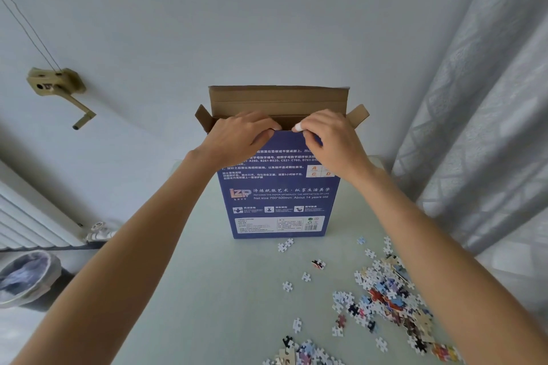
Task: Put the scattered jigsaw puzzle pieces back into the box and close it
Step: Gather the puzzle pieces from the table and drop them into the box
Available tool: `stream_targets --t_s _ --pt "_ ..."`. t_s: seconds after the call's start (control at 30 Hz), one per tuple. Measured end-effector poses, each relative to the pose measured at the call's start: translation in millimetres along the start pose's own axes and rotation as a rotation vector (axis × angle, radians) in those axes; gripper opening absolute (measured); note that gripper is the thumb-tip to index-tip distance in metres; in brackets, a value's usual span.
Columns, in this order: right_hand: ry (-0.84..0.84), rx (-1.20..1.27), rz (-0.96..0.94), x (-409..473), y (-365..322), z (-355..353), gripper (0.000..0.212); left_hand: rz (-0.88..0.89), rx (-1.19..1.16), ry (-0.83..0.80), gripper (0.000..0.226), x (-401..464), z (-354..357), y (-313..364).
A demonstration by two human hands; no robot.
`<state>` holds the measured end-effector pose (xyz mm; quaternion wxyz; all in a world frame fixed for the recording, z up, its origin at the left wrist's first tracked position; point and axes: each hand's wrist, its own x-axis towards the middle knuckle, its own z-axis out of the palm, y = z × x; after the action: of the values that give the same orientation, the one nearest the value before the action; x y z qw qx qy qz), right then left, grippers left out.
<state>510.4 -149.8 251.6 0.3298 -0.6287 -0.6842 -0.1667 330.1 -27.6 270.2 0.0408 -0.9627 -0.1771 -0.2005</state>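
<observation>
- Pale walls, a grey curtain [480, 115] at right and a radiator [26, 222] at left frame a light green counter [189, 290] in the head view.
- On it the blue puzzle box [278, 201] stands upright, its brown lid flap [277, 101] raised and both side flaps splayed out.
- Both hands sit at the near top rim: the left hand [240, 135] has its fingers curled over the edge, and the right hand [329, 135] pinches the same edge beside it.
- Jigsaw pieces [385, 293] lie scattered near the box, mostly to the right, with more at the bottom edge; none are being held.
- To do this step well, I judge the mouth should be pulled wide and the box kept steady, so handfuls drop in without catching the flaps.
</observation>
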Motion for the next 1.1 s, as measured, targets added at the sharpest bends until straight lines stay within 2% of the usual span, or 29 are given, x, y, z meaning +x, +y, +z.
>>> stream_targets --t_s 0.27,0.43,0.53,0.6,0.7,0.8,0.9,0.97,1.1 --pt "-0.022 -0.029 0.033 -2 -3 0 0.02 0.069 0.11 0.11 0.038 -4 -1 -2" --pt "0.036 -0.087 -0.007 -12 -5 -5 0.023 0.085 0.176 0.441 0.021 -14 5 12" --pt "0.118 -0.095 -0.001 -43 -13 -10 0.021 0.065 0.073 0.562 0.015 -31 16 33" --pt "0.133 -0.072 0.025 -80 -19 -8 0.02 -0.014 -0.068 0.575 0.013 -49 31 54" --pt "-0.035 -0.005 0.136 -161 -19 6 0.023 -0.194 -0.323 0.445 0.016 -91 75 92" --pt "-0.242 0.048 0.295 -243 -8 20 0.025 -0.42 -0.492 0.125 0.021 -129 130 121" --pt "-0.396 0.078 0.51 -310 14 28 0.028 -0.537 -0.482 -0.264 0.039 -151 183 133" --pt "-0.472 0.082 0.643 -336 32 30 0.034 -0.56 -0.433 -0.439 0.052 -159 208 132" --pt "-0.569 0.014 0.731 -355 75 41 0.049 -0.537 -0.359 -0.574 0.063 -157 250 126"
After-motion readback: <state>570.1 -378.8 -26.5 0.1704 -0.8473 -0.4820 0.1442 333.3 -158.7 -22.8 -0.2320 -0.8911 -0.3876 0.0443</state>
